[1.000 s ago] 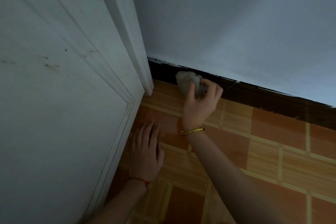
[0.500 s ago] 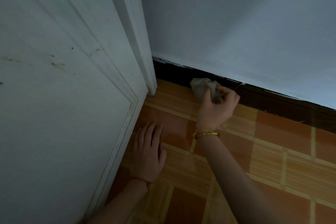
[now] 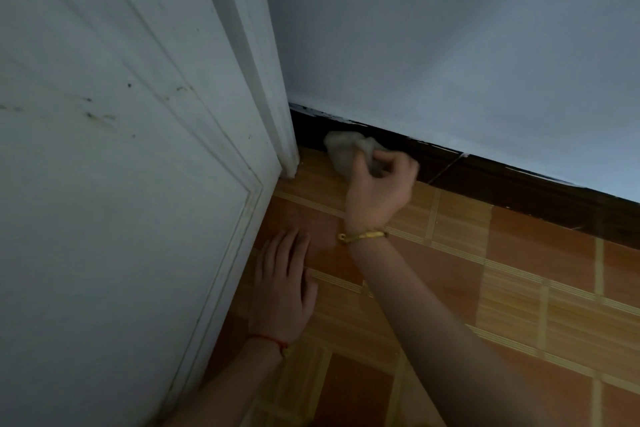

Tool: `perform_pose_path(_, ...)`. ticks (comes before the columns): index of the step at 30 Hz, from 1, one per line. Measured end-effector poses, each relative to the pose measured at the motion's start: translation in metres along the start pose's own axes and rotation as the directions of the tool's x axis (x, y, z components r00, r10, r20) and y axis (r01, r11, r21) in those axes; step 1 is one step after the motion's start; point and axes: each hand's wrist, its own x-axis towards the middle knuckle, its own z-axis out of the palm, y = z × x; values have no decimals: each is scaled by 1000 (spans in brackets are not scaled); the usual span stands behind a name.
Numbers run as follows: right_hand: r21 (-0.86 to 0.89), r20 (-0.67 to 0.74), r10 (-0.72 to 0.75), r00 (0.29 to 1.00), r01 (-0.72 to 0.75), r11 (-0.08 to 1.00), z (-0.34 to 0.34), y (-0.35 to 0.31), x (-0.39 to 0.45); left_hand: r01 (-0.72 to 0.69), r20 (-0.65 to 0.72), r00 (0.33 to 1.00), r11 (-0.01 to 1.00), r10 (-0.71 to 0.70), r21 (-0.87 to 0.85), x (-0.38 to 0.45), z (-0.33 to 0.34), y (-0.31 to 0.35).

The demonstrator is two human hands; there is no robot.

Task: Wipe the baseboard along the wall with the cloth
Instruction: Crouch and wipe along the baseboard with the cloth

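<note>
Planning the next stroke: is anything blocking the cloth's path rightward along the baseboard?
Nothing visible. The right hand presses the cloth on the dark baseboard, which runs bare to the frame's right edge.

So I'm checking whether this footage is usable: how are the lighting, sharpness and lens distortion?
Head view: dim and bluish, no glare; the dark baseboard shows little detail. The cloth and right hand look slightly soft, the left hand on the floor tiles clearer. Wide-angle lens bends the door frame.
</note>
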Motion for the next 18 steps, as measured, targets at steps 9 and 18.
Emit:
perform_pose_path(9,63,-124,-51,991,59,996,-28,-2,16,8,9,1000,1000,-8,-8,0,-1,0)
perform_pose_path(18,53,-42,-104,994,106,993,-16,-4,12,-3,-8,1000,1000,3,6,0,1,-1)
